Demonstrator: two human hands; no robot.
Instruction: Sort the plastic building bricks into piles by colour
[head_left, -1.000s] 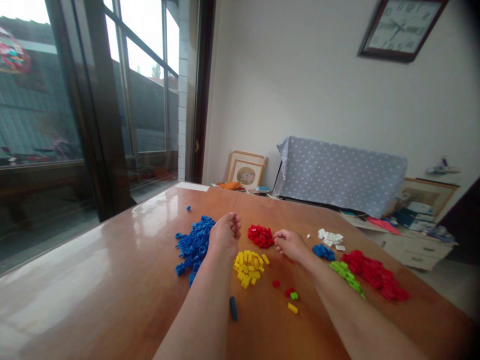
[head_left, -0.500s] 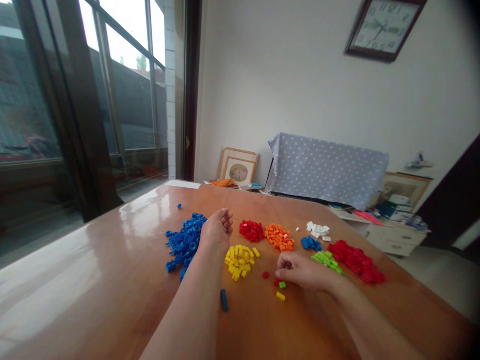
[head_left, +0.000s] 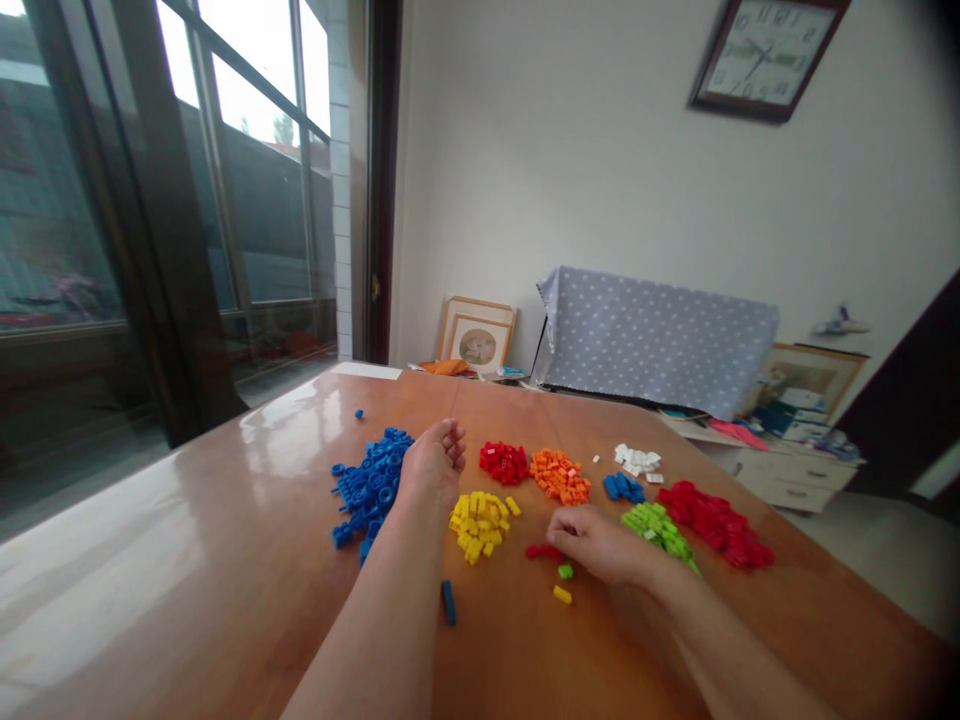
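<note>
My left hand [head_left: 435, 457] rests on the table with its fingers curled closed, between the blue brick pile [head_left: 375, 475] and a pile of red bricks [head_left: 504, 462]. Whatever may be inside its fingers is hidden. My right hand [head_left: 589, 540] reaches in low over the table, thumb and fingers pinched at the small red pieces [head_left: 544, 551], which lie in a short row. Just below those fingers sits a green brick [head_left: 565, 572], and a yellow brick [head_left: 562, 595] lies nearer to me. A heap of yellow bricks [head_left: 478, 525] is between the two hands.
Orange bricks [head_left: 559, 476], white bricks [head_left: 637, 460], a few blue bricks [head_left: 623, 487], lime green bricks [head_left: 660, 532] and a larger red pile [head_left: 716, 525] spread across the right side. A dark blue bar [head_left: 448, 602] lies near my left forearm. A white sheet [head_left: 367, 370] is at the far edge.
My right hand has shifted slightly up and left, and a red piece at its fingertips now sits nearer the round red one, away from the green brick. My left hand stays put.
</note>
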